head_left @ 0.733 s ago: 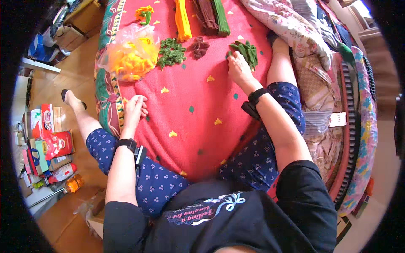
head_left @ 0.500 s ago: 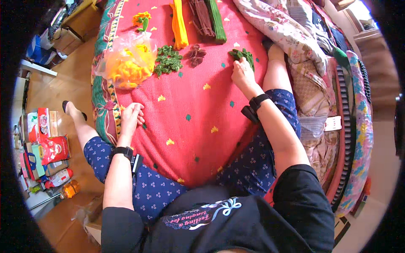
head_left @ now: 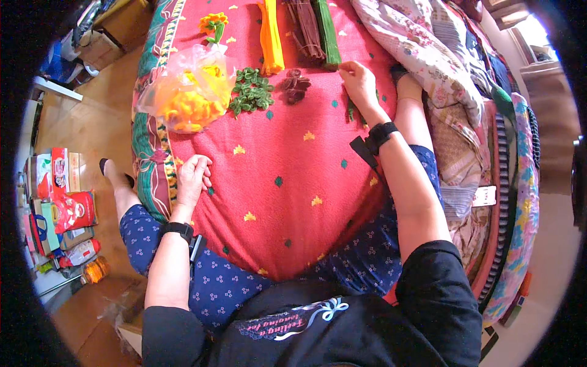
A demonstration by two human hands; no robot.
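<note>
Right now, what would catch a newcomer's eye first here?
The bright red patterned cloth fills the middle. At its far end the right hand reaches the bundle of green stems, beside a clear plastic bag of orange petals. The left hand rests on the cloth's near left edge.

Clear bag of orange pieces [head_left: 186, 98], brown curled pile [head_left: 295, 85], orange strips [head_left: 271, 37], floor boxes [head_left: 58, 196]

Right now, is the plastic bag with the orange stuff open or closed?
Cannot tell. The clear plastic bag lies on its side on the red cloth, bulging with orange pieces, but its crumpled mouth is not clearly visible.
</note>
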